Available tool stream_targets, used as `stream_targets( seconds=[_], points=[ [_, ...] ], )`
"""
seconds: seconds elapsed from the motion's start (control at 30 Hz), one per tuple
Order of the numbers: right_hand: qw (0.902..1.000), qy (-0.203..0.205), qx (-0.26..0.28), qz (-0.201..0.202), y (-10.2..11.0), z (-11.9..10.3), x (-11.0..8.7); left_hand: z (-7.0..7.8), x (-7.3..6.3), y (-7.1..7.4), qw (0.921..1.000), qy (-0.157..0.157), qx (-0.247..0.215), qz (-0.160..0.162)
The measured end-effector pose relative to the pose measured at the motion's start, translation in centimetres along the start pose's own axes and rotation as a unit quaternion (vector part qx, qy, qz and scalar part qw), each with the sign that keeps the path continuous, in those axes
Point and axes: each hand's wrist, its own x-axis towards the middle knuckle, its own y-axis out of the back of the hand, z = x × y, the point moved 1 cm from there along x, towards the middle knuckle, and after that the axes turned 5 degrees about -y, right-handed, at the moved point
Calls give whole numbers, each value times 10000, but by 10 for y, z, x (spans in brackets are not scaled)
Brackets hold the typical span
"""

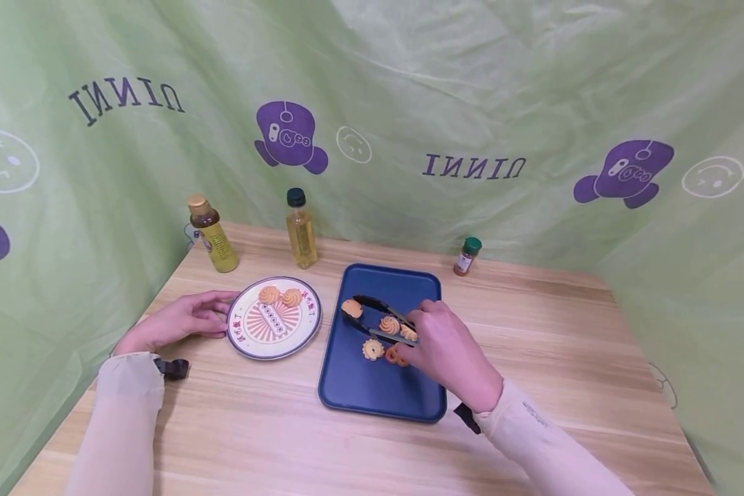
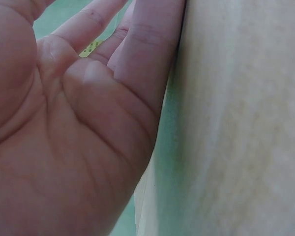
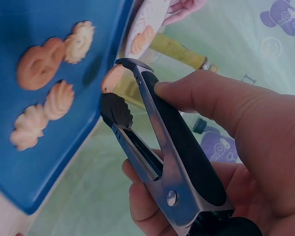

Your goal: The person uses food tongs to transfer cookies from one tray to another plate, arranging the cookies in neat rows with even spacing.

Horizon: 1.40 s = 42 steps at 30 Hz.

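Observation:
My right hand (image 1: 443, 348) holds a pair of metal tongs (image 3: 179, 137) with black tips over the blue tray (image 1: 378, 389). Between the tong tips is a round cookie (image 3: 112, 77). On the tray lie a swirl cookie (image 1: 389, 325), a fluted cookie (image 1: 408, 333), a flower-shaped cookie (image 1: 373, 349) and a brown pretzel-shaped cookie (image 1: 395, 355). To the left, my left hand (image 1: 182, 320) rests at the rim of a white patterned plate (image 1: 274, 350), fingers loosely extended. Two swirl cookies (image 1: 269, 295) sit on the plate's far side. The left wrist view shows mainly my palm.
Behind the plate stand a bottle with a yellow label (image 1: 222, 249) and a clear bottle of yellow oil (image 1: 302, 238). A small green-capped spice jar (image 1: 466, 258) is at the back right. A green printed curtain (image 1: 372, 76) surrounds the wooden table (image 1: 533, 331).

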Motion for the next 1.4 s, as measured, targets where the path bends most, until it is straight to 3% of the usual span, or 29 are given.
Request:
stream_targets(
  seconds=[0.37, 0.57, 0.9, 1.1, 1.4],
  points=[
    [9991, 244, 332, 55, -12, -50, 30, 3, 2, -2, 9999, 23, 169, 26],
    [9974, 662, 202, 194, -33, -84, 47, 0, 0, -5, 9999, 19, -94, 77],
    [9975, 673, 141, -160, -57, -135, 64, -1, -1, -3, 9999, -85, -119, 66],
    [9988, 383, 23, -288, -67, -143, 69, -1, -2, -2, 9999, -26, -111, 53],
    [9988, 362, -99, -320, -70, -143, 72, 2, 0, -2, 9999, -105, -54, 19]
  ],
)
